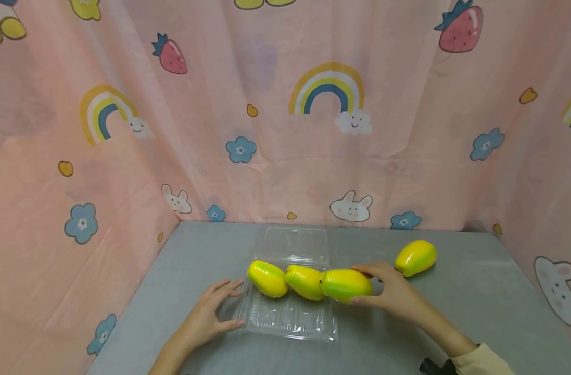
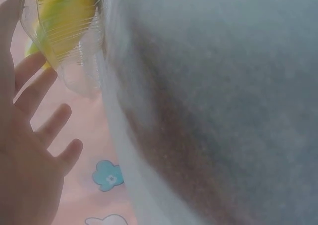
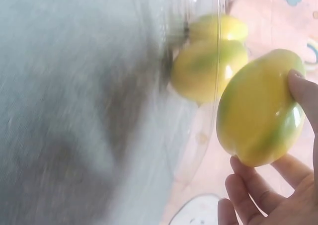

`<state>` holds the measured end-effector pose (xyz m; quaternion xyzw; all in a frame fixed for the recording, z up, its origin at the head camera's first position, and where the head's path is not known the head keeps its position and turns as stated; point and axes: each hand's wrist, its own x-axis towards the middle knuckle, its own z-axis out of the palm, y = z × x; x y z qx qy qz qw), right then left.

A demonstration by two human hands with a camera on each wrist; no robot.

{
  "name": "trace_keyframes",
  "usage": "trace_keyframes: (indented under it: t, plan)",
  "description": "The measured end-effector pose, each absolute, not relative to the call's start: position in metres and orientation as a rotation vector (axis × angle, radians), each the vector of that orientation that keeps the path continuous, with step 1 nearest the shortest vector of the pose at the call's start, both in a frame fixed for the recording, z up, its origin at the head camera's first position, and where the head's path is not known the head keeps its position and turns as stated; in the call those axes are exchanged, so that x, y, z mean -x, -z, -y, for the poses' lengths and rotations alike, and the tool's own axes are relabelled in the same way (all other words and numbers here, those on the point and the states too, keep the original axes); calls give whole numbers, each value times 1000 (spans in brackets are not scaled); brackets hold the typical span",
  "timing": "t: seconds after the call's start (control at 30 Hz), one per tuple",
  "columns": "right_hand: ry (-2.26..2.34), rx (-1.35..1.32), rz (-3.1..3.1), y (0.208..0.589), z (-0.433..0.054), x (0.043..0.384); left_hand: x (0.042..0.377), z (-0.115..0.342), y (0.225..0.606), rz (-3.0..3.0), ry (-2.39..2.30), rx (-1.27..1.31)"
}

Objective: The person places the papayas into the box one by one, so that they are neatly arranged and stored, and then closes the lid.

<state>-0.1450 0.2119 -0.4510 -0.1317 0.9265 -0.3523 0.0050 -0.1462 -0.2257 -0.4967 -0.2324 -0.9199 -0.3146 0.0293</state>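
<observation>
My right hand point(image 1: 395, 291) grips a yellow-green mango point(image 1: 346, 285) between thumb and fingertips, over the right side of a clear plastic box point(image 1: 290, 323). In the right wrist view, the gripped mango point(image 3: 261, 108) appears above the box's rim, with the thumb on one side and fingers on the other. Two more mangoes lie side by side in the box: a left one point(image 1: 268, 279) and a middle one point(image 1: 305, 283). Beside the box's left edge is my left hand point(image 1: 205, 312), its fingers loosely spread and fingertips right at the rim point(image 2: 55, 71).
The box's clear lid point(image 1: 294, 245) is folded back behind it. Another mango point(image 1: 415, 258) lies at the back right of the grey table point(image 1: 477, 291). A pink printed curtain point(image 1: 276, 182) hangs behind and along both sides. Near the right sleeve is a black object point(image 1: 435, 366).
</observation>
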Motion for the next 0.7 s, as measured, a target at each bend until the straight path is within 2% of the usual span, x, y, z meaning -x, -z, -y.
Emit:
trace_keyframes:
  t: [0.7]
  plan:
    - [1113, 490, -2803, 442, -140, 145, 144, 227, 500, 2798, 1010, 722]
